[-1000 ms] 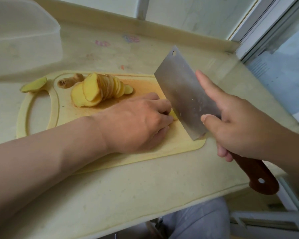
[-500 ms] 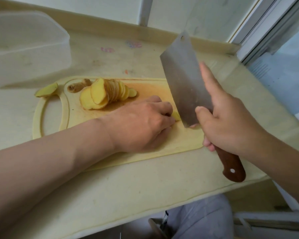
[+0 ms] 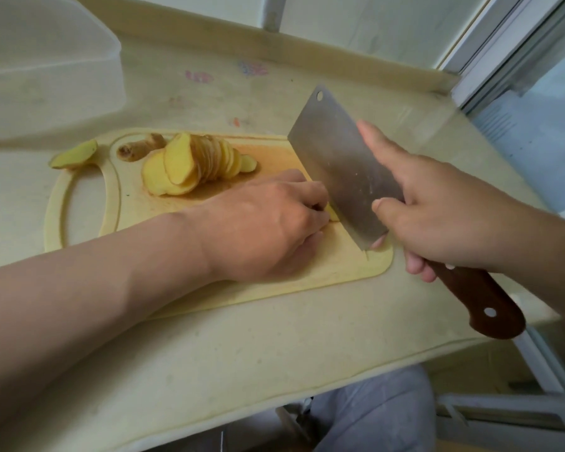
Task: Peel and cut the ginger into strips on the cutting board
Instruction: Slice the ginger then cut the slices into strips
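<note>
Steel cleaver (image 3: 340, 171) gripped in your right hand (image 3: 437, 220), left hand (image 3: 265, 223) curled on the ginger (image 3: 334, 216) (mostly hidden): you're mid-slicing, so tuck knuckles next.

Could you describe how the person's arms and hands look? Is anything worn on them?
Nothing is worn. The left hand and right hand have no gloves, and I see no rings. The left forearm and right forearm are bare as far as the frame shows: no sleeve, watch or bracelet. The visible fingernails are short and unpainted.
</note>
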`<state>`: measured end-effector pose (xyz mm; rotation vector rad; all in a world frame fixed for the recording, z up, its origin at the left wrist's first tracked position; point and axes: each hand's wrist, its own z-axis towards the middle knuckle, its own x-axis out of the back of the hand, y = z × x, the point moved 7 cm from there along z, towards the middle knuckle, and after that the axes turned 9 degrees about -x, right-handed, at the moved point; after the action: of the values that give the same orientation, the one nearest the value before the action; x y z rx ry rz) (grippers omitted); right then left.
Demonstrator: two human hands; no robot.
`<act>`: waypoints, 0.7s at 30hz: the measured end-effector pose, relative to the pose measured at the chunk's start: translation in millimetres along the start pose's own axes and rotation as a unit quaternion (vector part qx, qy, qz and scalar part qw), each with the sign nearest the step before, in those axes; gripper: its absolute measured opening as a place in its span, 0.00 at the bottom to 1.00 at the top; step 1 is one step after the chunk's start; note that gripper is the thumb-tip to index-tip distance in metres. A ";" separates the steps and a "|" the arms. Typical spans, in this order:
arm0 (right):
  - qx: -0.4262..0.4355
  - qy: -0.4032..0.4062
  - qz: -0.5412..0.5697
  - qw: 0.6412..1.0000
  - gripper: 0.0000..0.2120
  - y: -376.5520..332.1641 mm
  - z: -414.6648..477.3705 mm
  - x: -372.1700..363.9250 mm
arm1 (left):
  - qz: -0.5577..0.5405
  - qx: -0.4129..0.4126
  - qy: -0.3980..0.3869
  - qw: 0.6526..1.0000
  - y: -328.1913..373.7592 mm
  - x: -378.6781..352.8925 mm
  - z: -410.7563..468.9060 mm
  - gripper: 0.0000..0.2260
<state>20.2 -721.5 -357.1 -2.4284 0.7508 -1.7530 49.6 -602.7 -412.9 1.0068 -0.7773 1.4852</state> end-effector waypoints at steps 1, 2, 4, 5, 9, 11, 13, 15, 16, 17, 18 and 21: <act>0.005 0.003 -0.002 1.000 0.41 -3.2 5.3 0.2 | 0.002 -0.003 0.000 1.000 0.1 -0.5 0.4 0.18; 0.011 0.012 0.001 1.000 0.42 -5.6 10.3 1.2 | 0.005 -0.005 0.000 1.000 0.8 -0.6 0.6 0.18; 0.022 0.039 0.023 0.999 0.42 -8.9 15.9 2.7 | 0.010 -0.007 0.003 1.000 1.8 0.3 -0.1 0.18; 0.026 0.049 0.039 0.998 0.42 -8.7 15.7 2.8 | 0.011 -0.007 0.006 1.000 2.2 1.1 -0.7 0.18; 0.027 0.064 0.066 0.995 0.40 2.4 0.7 -0.2 | 0.009 -0.005 0.006 1.000 2.1 1.1 -1.0 0.19; 0.029 0.064 0.063 0.996 0.40 7.1 -7.9 -2.5 | 0.004 -0.001 0.005 1.000 1.5 0.6 -0.6 0.19; 0.033 0.064 0.052 0.996 0.40 9.9 -12.7 -3.4 | 0.002 -0.001 0.006 1.000 1.4 0.8 -0.5 0.20; 0.034 0.062 0.044 0.997 0.40 10.3 -14.1 -3.5 | 0.002 0.000 0.004 1.000 1.1 0.4 -0.8 0.20; 0.036 0.060 0.037 0.997 0.40 9.9 -13.7 -3.2 | 0.002 0.001 0.003 1.000 0.9 0.1 -0.9 0.19; 0.037 0.056 0.028 0.997 0.40 9.1 -12.5 -3.1 | 0.003 0.000 0.002 1.000 0.9 0.1 -0.9 0.19; 0.037 0.051 0.019 0.998 0.40 8.0 -10.8 -2.9 | 0.005 -0.001 0.002 1.000 0.9 0.0 -0.7 0.19; 0.028 0.026 -0.003 0.999 0.40 3.5 -5.4 -2.5 | 0.004 -0.004 0.007 1.000 0.2 -0.2 -0.8 0.18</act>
<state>13.5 -722.3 -358.5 -2.3609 0.6896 -1.8204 49.2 -602.2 -413.4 0.9875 -0.7768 1.4943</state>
